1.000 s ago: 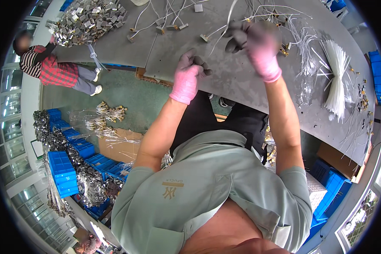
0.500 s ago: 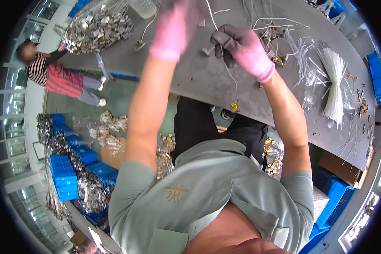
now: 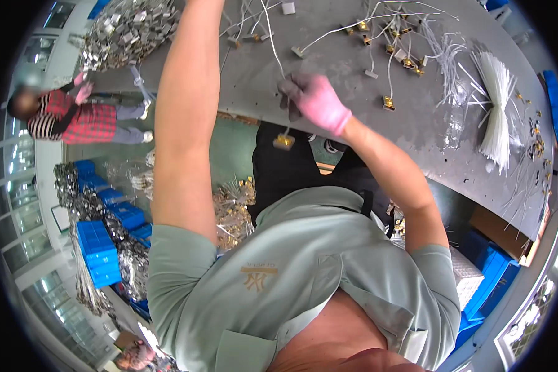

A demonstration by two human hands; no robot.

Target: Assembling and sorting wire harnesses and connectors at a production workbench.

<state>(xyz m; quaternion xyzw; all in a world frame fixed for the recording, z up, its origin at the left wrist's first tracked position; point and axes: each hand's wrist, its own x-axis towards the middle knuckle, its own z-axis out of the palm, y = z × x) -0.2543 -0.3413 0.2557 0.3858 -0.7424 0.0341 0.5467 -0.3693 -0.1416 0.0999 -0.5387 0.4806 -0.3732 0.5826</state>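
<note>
My right hand [image 3: 316, 101], in a pink glove with dark grey fingers, is closed around a thin white wire [image 3: 270, 34]. The wire runs up from the fingers to the top edge. Below the hand, its other end carries a small gold-and-white connector [image 3: 284, 142], which hangs just off the table's near edge, over my lap. My left forearm [image 3: 189, 93] reaches up past the top edge, so my left hand is out of the picture. Several wires with gold connectors [image 3: 389, 102] lie right of and beyond my right hand.
On the grey table [image 3: 347, 124] lie a heap of silvery metal parts [image 3: 127, 37] at far left and a tied bundle of white strips [image 3: 493, 118] at right. Blue crates [image 3: 98, 253] stand at lower left. Another person [image 3: 74, 118] stands beyond the table's left side.
My left hand has gone up out of the picture. My right hand has moved left and nearer, still gripping the wire, and the hanging connector has swung left with it.
</note>
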